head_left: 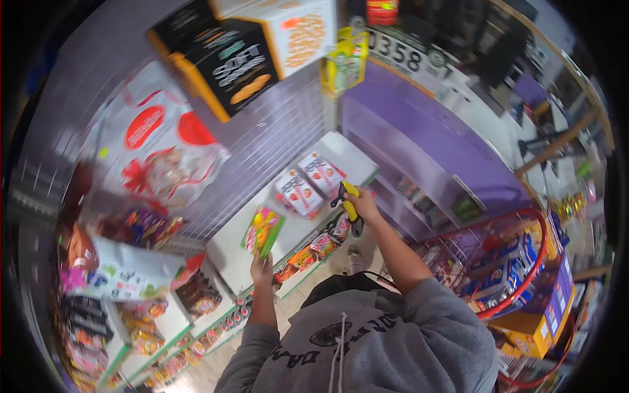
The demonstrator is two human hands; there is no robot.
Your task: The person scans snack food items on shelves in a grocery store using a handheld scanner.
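My left hand (262, 267) is closed on the lower edge of a green-edged candy packet (264, 229) with a bright yellow and pink front. The packet is held up over the white shelf. My right hand (361, 203) wraps round a yellow-and-black hand tool (350, 208), whose exact kind I cannot make out. Its black end points left, toward two upright white-and-red packs, one nearer (299, 192) and one farther (321, 173), on the shelf (226, 262). The tool appears apart from these packs.
Colourful packets (308, 255) line the tier below the shelf's front edge. Bagged snacks (134, 268) fill the left shelves. Boxes (242, 65) and a yellow bag (345, 62) are at the top. A red-rimmed wire basket (542, 239) with packets stands at right.
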